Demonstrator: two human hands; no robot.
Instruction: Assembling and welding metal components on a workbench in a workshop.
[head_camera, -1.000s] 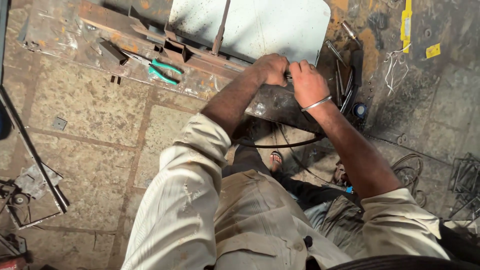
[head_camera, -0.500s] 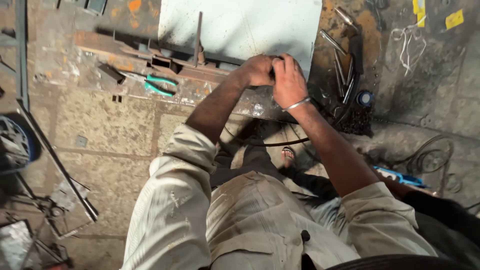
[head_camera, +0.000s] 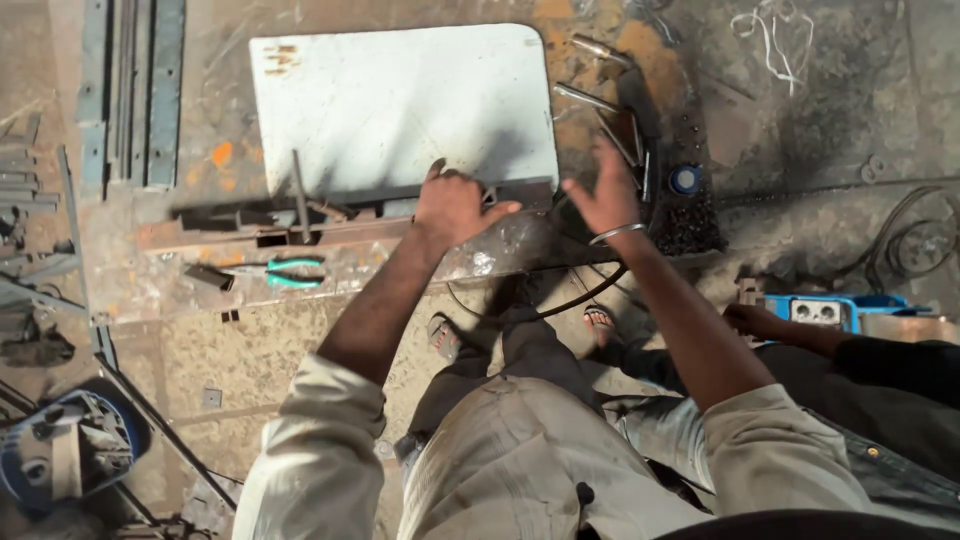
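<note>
At frame centre, the left hand (head_camera: 455, 205) is curled over the dark bar (head_camera: 350, 195) along the white panel's (head_camera: 400, 100) lower edge, while the right hand (head_camera: 605, 195) is held open, empty, beside the rods (head_camera: 600, 100).

My bench, midday | white sheet (head_camera: 400, 105) behind | teal pliers (head_camera: 285, 272) on my left | blue box (head_camera: 830, 310) right, a co-worker's hand (head_camera: 755, 320) touching it
</note>
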